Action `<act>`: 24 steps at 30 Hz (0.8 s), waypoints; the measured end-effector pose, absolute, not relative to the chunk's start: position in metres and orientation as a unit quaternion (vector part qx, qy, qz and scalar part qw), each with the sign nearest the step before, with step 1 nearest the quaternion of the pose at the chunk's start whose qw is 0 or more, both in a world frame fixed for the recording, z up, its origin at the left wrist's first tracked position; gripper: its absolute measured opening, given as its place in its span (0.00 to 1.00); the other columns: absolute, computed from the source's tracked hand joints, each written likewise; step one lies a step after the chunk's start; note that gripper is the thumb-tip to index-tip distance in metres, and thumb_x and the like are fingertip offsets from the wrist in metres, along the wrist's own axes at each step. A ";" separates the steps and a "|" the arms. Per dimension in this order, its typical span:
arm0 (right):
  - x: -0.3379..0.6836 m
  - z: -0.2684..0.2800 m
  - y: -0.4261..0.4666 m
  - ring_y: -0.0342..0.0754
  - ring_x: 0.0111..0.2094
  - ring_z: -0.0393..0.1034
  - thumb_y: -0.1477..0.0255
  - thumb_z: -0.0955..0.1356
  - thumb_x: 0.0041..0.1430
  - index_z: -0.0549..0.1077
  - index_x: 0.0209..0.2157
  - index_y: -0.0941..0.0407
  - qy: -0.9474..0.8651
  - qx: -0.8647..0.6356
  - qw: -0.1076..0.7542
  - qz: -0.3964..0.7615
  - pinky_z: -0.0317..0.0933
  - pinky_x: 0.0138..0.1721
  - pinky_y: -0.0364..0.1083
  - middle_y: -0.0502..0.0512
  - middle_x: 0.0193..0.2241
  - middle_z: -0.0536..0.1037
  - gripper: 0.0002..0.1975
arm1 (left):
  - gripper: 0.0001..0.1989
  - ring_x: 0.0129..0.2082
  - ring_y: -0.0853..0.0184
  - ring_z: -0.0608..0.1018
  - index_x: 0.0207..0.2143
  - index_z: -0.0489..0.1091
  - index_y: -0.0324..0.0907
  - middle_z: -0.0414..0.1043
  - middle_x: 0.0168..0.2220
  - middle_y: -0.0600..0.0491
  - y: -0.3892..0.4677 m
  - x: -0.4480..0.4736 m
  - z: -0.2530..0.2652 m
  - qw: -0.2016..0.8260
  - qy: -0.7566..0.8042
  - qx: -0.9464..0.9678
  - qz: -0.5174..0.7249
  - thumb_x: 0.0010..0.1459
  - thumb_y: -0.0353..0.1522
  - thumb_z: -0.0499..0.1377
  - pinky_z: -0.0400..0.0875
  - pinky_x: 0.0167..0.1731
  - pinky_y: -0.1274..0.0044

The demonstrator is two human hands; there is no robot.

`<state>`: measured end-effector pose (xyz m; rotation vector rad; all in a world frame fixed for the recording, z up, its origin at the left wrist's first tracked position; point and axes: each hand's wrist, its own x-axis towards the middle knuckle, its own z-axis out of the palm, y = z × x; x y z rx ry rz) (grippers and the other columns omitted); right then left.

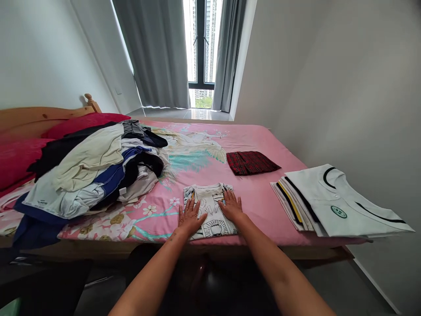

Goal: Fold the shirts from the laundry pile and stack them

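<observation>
A white printed T-shirt (210, 202), folded into a neat rectangle, lies at the front edge of the bed with its collar pointing away from me. My left hand (190, 217) rests flat on its left side, fingers spread. On the right side of the shirt, my right hand (231, 205) is also laid flat with its fingers apart. Neither hand grips the cloth. Black line drawings and lettering show on the shirt between my hands.
A large heap of loose clothes (98, 171) covers the bed's left side, by red pillows (19, 158). Folded red plaid cloth (252, 162) lies beyond my right hand. At the right edge sits a stack of folded white shirts (342, 204). The pink bedsheet (259, 215) runs beneath.
</observation>
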<state>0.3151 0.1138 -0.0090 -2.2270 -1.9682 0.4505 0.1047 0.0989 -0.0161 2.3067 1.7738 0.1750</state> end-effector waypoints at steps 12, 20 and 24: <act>0.296 0.000 0.138 0.51 0.66 0.30 0.59 0.50 0.64 0.48 0.65 0.60 -0.664 -0.740 0.081 0.069 0.19 0.61 0.61 0.58 0.66 0.46 0.32 | 0.27 0.65 0.61 0.50 0.60 0.57 0.39 0.50 0.65 0.46 0.135 0.113 0.001 0.090 0.614 0.775 0.122 0.62 0.42 0.44 0.34 0.62 0.56; 0.305 -0.025 0.155 0.47 0.66 0.23 0.49 0.47 0.60 0.38 0.66 0.59 -0.650 -0.747 0.042 0.132 0.17 0.61 0.59 0.52 0.67 0.36 0.40 | 0.38 0.67 0.60 0.41 0.66 0.41 0.46 0.37 0.68 0.52 0.165 0.100 -0.025 0.111 0.674 0.728 0.065 0.57 0.51 0.45 0.28 0.61 0.54; 0.306 -0.034 0.153 0.47 0.66 0.22 0.48 0.47 0.60 0.37 0.66 0.58 -0.645 -0.753 0.052 0.118 0.16 0.61 0.59 0.52 0.67 0.35 0.40 | 0.38 0.67 0.60 0.41 0.65 0.42 0.48 0.38 0.68 0.51 0.163 0.099 -0.031 0.096 0.673 0.729 0.079 0.56 0.52 0.45 0.28 0.61 0.54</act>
